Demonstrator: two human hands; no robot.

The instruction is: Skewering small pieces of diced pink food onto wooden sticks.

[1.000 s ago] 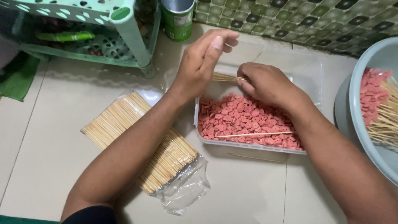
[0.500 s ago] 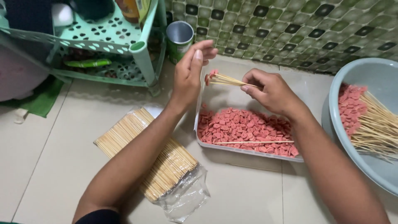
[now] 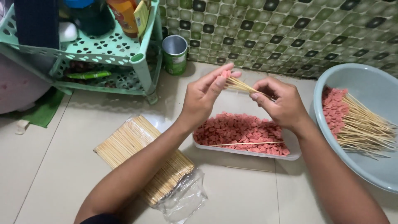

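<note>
Above the clear tray (image 3: 290, 157) of pink pieces (image 3: 240, 130), I see both hands lifted up, with the arms reaching in from the bottom. The left hand (image 3: 203, 99) has its fingers pinched on a small pink piece (image 3: 226, 74) at the tip of some thin sticks (image 3: 242, 86). The right hand (image 3: 284, 103) is curled around the other end of those sticks, holding them tight. One loose stick (image 3: 248, 144) lies across the tray. A pack of sticks (image 3: 141, 157) lies on the floor near my left arm. A blue bowl (image 3: 373, 87) of filled sticks sits on the right.
</note>
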